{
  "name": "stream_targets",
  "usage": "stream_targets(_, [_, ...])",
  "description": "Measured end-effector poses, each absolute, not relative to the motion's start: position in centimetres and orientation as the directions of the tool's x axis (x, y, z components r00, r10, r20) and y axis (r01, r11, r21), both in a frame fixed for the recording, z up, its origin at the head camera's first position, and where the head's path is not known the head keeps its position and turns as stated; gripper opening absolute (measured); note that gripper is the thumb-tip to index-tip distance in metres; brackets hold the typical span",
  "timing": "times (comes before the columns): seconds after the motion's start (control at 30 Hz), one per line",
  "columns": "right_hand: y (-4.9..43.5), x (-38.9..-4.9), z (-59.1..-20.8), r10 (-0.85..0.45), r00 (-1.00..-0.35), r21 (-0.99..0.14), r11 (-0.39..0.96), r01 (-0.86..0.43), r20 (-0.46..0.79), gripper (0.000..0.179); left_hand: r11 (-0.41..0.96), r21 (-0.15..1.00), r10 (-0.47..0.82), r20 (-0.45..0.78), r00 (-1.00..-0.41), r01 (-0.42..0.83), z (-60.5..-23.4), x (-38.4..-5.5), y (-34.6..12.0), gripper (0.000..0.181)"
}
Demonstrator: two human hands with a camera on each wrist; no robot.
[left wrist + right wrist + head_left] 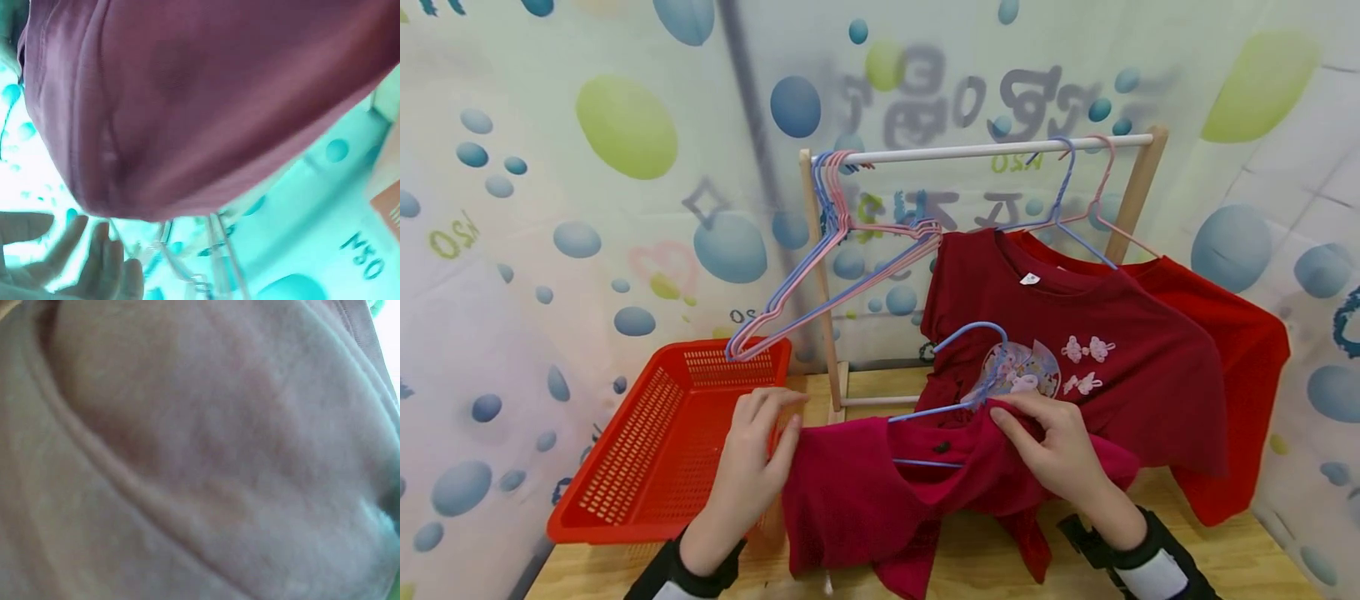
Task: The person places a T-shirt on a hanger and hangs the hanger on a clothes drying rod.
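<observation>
A magenta shirt [850,500] is spread low over the wooden table, with a blue hanger [932,411] inside its neck opening and the hook standing up above the collar. My right hand [1056,442] pinches the cloth at the neckline between thumb and fingers, just right of the hook. At the shirt's left shoulder is my left hand [748,458], fingers extended and loosely spread. In the left wrist view those fingers [94,262] lie right by the edge of the cloth. Folds of the shirt [219,487] fill the right wrist view and hide the right fingers.
A rack with a white bar [955,152] stands behind. Several blue and pink hangers [842,225] hang at its left end. On its right hang a dark red shirt [1135,317] and a brighter red shirt [1247,358]. A red basket [647,533] stands left.
</observation>
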State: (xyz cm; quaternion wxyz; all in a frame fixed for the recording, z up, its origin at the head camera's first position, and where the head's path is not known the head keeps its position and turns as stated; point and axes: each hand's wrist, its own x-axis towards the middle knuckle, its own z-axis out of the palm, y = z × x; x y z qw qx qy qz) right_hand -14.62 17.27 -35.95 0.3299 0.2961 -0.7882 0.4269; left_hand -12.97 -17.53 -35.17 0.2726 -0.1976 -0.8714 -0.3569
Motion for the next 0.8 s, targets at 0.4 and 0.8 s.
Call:
stream_targets(0.4, [15.6,-15.0,-36.2,-0.247,-0.6,-0.452,0.462,-0.763,0.761,0.026,0.619,0.265,0.397,0.706,-0.586,0.739,-36.2,-13.2,-15.4,0.015])
stream_targets(0.8, [15.8,-14.8,-36.3,-0.279,-0.61,-0.438,0.487,-0.755,0.741,0.03,0.599,0.385,0.32,0.689,-0.65,0.702,-36.9,-13.2,-15.3,0.015])
